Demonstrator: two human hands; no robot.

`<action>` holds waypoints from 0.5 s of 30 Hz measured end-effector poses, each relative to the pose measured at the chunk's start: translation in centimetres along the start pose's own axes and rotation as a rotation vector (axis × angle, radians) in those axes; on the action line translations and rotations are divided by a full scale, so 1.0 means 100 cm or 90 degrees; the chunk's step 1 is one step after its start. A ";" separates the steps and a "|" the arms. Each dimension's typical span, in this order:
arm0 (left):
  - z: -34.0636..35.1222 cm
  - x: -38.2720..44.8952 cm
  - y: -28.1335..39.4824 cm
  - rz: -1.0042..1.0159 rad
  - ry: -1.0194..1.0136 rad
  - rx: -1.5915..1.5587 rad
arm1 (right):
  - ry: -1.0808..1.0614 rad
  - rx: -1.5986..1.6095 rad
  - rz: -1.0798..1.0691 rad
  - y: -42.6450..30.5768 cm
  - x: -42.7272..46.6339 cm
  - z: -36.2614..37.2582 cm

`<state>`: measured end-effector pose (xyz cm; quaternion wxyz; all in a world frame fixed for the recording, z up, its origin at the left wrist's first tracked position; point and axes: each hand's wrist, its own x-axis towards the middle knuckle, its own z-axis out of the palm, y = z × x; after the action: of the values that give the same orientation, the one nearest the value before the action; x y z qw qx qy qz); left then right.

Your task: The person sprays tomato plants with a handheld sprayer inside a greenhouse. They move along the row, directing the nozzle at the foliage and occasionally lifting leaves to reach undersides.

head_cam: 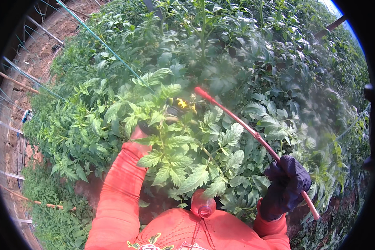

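Observation:
My right hand (287,184), in a dark glove, grips a slim reddish stick (240,122). The stick slants up and left, its bright red tip (203,93) just right of a yellow tomato flower (182,103). Leaves of a tomato plant (178,140) cover much of my left hand (175,111). Dark glove shows right beside the flower, but whether the fingers close on the stem cannot be made out. A red translucent bottle (203,204) hangs by a cord at my chest, its round mouth towards the camera.
Dense tomato foliage (256,50) surrounds both hands. A teal string (112,51) runs taut down into the leaves at upper left. Bare soil (34,72), stakes (18,82) and more strings lie along the left edge. A pole (331,26) crosses at upper right.

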<state>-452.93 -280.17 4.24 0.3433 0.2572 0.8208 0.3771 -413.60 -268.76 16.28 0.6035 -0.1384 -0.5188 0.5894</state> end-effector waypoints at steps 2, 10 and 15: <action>0.000 -0.001 -0.001 -0.002 0.000 -0.003 | -0.027 -0.095 0.013 -0.001 0.000 0.000; 0.002 -0.004 -0.003 -0.006 -0.005 -0.003 | 0.017 -0.079 -0.009 0.001 -0.006 0.000; 0.004 -0.003 -0.003 -0.006 -0.007 -0.009 | -0.032 -0.053 -0.010 0.003 -0.006 -0.009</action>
<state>-452.50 -280.45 3.92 0.3514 0.2532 0.8173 0.3799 -412.97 -268.78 15.42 0.5889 -0.1442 -0.5588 0.5658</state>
